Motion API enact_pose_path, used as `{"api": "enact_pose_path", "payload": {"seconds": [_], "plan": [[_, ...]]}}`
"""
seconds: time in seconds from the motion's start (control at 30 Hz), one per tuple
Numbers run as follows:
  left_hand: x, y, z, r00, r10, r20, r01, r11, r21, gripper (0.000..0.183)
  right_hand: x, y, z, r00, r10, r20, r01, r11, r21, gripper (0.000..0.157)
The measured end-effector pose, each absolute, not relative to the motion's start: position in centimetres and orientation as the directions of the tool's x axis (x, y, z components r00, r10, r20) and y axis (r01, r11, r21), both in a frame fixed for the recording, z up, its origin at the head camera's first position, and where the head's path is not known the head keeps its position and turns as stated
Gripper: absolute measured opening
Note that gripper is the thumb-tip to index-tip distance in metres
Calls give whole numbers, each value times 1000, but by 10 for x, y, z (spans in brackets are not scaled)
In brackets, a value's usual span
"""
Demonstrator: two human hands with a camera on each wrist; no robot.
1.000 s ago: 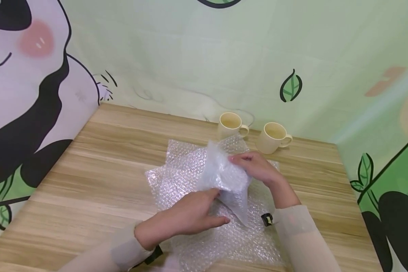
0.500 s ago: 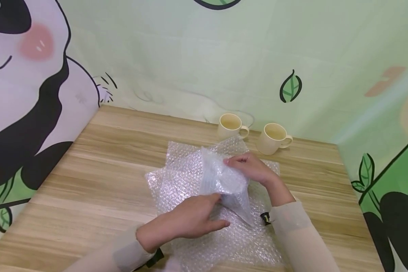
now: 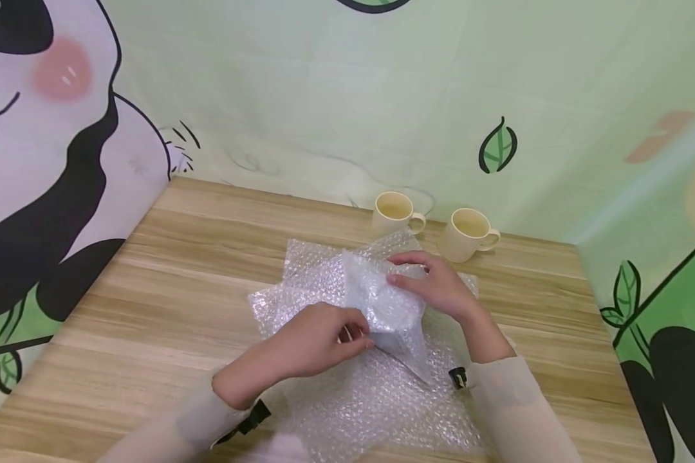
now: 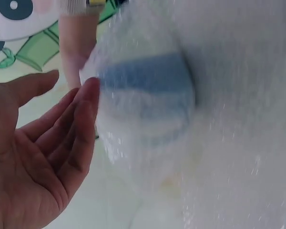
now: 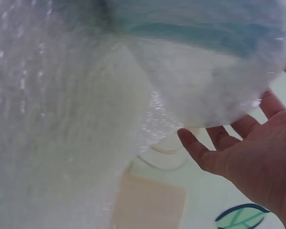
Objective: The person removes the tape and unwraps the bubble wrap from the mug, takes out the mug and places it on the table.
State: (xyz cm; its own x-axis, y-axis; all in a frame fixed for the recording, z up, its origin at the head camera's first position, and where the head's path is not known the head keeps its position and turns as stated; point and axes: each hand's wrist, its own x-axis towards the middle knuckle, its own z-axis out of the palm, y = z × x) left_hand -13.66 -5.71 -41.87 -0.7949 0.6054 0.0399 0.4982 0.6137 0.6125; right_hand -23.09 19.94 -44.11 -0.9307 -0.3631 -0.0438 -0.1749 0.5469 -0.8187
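Note:
A bundle of bubble wrap (image 3: 382, 296) stands on flat bubble wrap sheets (image 3: 359, 405) in mid-table. Through its layers a blue, cup-like shape (image 4: 152, 74) shows in the left wrist view, blurred by the plastic. My left hand (image 3: 315, 341) is at the bundle's near left side, fingers loosely bent, a fingertip right at the wrap. On the far right side is my right hand (image 3: 440, 289), its thumb and fingers spread around the bundle's edge without closing on it. In the right wrist view several right fingers (image 5: 200, 150) lie along the wrap's edge.
Behind the wrap stand two cream mugs, a left mug (image 3: 389, 215) and a right mug (image 3: 466, 238), handles to the right. The wooden table (image 3: 191, 283) meets a printed cloth backdrop (image 3: 301, 96) at the back and sides. Dark wrist straps (image 3: 249, 421) sit under both sleeves.
My left hand has drawn back slightly left and its fingers have bent more. My right fingers have spread apart from the thumb, loosening from the wrap. The bundle has tipped slightly, then settled.

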Motion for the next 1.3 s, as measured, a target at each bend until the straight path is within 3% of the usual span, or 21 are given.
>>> {"api": "enact_pose_path", "payload": {"seconds": [0.13, 0.37, 0.9, 1.3], "plan": [[-151, -60, -415, -843, 527, 109, 470, 622, 627, 14, -222, 202, -432, -940, -339, 27, -216, 534, -818, 44], [-167, -58, -416, -864, 483, 139, 464, 659, 592, 28, -203, 200, -416, -939, -317, 135, -301, 564, -769, 46], [-180, -51, -420, -839, 539, 76, 480, 665, 572, 26, -182, 186, -424, -910, -411, 51, -322, 625, -711, 37], [-184, -50, -422, -814, 576, 71, 503, 639, 582, 30, -181, 178, -424, -872, -473, 125, -457, 699, -550, 34]]}}
